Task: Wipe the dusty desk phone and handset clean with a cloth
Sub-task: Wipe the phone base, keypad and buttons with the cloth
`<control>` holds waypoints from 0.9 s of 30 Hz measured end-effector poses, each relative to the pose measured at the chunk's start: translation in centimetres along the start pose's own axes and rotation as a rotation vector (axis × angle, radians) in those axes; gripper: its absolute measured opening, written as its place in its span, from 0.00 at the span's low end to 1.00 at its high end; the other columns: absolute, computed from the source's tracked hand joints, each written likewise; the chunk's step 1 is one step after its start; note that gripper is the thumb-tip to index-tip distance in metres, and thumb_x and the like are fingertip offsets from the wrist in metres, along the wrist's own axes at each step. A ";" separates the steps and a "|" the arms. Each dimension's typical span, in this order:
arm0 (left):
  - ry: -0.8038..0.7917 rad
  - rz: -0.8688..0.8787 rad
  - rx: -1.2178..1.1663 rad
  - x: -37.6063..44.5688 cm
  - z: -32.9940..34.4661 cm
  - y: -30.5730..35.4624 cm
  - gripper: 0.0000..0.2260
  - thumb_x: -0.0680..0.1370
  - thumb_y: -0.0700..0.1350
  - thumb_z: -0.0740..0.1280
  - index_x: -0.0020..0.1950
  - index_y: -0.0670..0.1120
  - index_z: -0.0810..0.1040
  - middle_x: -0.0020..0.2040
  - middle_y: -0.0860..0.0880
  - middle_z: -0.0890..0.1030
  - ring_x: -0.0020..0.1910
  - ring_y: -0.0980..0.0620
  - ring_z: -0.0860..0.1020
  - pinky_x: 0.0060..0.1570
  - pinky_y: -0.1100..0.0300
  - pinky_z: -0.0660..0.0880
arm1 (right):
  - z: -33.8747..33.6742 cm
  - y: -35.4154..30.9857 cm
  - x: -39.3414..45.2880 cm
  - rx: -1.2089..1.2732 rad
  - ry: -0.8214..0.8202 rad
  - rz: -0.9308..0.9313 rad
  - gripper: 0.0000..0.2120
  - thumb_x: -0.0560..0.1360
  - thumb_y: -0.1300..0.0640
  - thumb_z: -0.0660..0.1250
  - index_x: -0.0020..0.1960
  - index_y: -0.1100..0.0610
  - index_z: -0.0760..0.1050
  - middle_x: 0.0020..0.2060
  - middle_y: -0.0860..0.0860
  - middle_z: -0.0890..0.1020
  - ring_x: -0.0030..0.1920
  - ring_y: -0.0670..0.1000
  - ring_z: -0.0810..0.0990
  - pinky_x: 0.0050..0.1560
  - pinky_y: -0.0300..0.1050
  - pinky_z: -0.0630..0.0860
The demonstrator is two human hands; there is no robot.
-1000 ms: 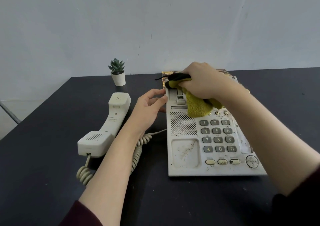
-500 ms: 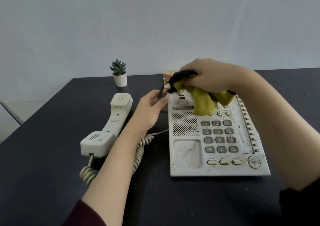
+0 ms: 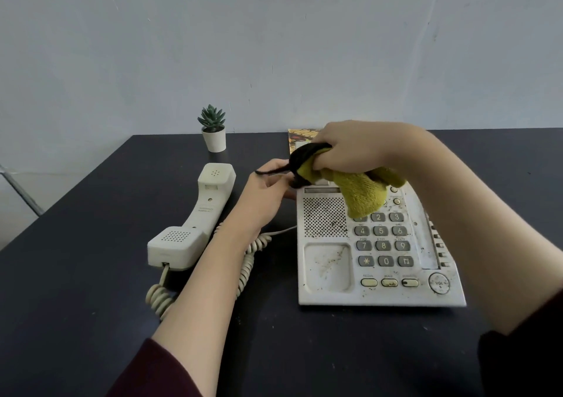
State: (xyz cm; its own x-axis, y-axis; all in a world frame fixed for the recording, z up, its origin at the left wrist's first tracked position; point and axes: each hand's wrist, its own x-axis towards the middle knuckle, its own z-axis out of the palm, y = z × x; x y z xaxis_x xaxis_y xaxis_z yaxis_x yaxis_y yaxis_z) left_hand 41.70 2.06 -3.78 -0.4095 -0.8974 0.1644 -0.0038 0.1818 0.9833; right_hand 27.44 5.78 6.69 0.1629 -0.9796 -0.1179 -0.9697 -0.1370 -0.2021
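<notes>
Digits 0 to 9 and "VOL" are showing on the dusty cream plastic desk phone; above its top edge, the right hand is fisting a yellow-green knitted cloth, the left hand is curling at its upper left corner, grip unclear, and the cream corded handset is lying to its left.

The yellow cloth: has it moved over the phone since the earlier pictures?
Yes. The cloth, gripped by the right hand, has come toward the near edge of the phone: its lower end now covers key 1, which showed before.
</notes>
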 end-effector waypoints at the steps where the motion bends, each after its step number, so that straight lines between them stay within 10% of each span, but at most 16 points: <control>1: 0.001 0.010 0.003 -0.1 0.1 0.0 0.09 0.80 0.37 0.60 0.53 0.48 0.77 0.38 0.55 0.82 0.30 0.63 0.78 0.41 0.63 0.73 | -0.3 0.3 -0.4 0.069 0.004 0.013 0.08 0.76 0.55 0.61 0.41 0.56 0.75 0.38 0.52 0.79 0.40 0.52 0.76 0.45 0.48 0.74; 4: 0.002 -0.002 0.010 -0.2 0.2 0.0 0.09 0.80 0.41 0.62 0.51 0.54 0.77 0.36 0.58 0.83 0.32 0.63 0.78 0.62 0.42 0.67 | -1.0 1.7 -1.0 0.323 0.247 0.097 0.11 0.76 0.54 0.61 0.45 0.60 0.77 0.37 0.52 0.78 0.38 0.51 0.76 0.43 0.45 0.73; 7: -0.004 -0.026 0.024 -0.1 0.2 0.0 0.08 0.80 0.43 0.62 0.53 0.55 0.77 0.38 0.58 0.84 0.33 0.64 0.79 0.65 0.43 0.65 | -1.2 2.6 -0.6 0.288 0.456 0.075 0.09 0.76 0.54 0.61 0.45 0.56 0.78 0.36 0.51 0.78 0.39 0.51 0.75 0.38 0.41 0.70; 15: 0.038 0.063 0.047 0.1 0.2 0.1 0.09 0.80 0.40 0.62 0.48 0.54 0.78 0.38 0.59 0.82 0.35 0.68 0.77 0.35 0.75 0.70 | 0.9 1.5 2.4 -0.036 0.287 -0.023 0.18 0.73 0.65 0.61 0.57 0.50 0.80 0.45 0.52 0.81 0.44 0.54 0.78 0.45 0.52 0.79; 27: 0.018 0.080 0.002 0.6 0.1 -0.6 0.07 0.80 0.40 0.63 0.48 0.51 0.78 0.37 0.55 0.81 0.32 0.62 0.78 0.35 0.69 0.70 | 2.2 2.2 2.4 -0.024 0.335 0.157 0.13 0.72 0.63 0.59 0.54 0.56 0.74 0.45 0.56 0.77 0.45 0.59 0.77 0.43 0.51 0.76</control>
State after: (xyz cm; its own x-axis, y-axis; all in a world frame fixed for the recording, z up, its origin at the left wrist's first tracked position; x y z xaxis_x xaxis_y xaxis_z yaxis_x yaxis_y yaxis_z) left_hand 41.35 1.51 -4.26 -0.3921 -0.8869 0.2442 0.0263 0.2545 0.9667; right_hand 26.05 3.42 3.85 -0.0530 -0.9823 0.1799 -0.9827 0.0193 -0.1840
